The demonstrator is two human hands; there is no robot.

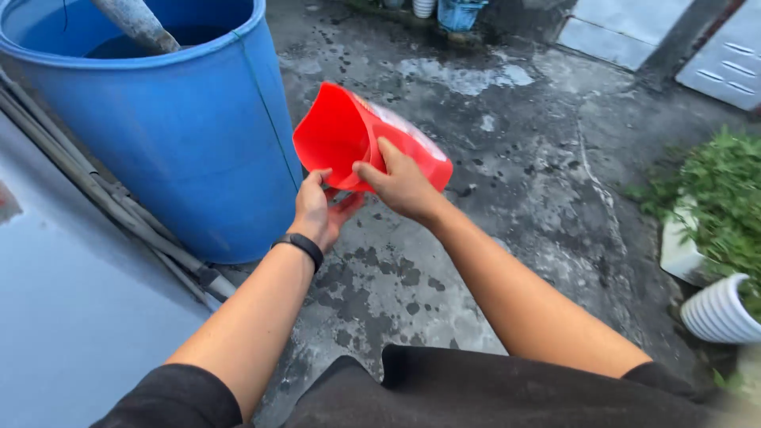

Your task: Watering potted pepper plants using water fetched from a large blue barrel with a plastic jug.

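Observation:
A red plastic scoop-shaped container (341, 131) is held tilted in front of me, its open mouth turned toward the left. My right hand (400, 184) grips its lower rim and side, fingers over the top. My left hand (317, 212), with a black wristband, holds the container's bottom edge from below. A large blue barrel (182, 143) with water in it stands just left of the container.
A grey pipe (135, 22) leans in the barrel. Dark hoses (103, 194) run along the barrel's base beside a grey surface (63, 317) at left. The wet concrete floor (476, 261) spreads ahead. White pots with green plants (717, 238) stand at right.

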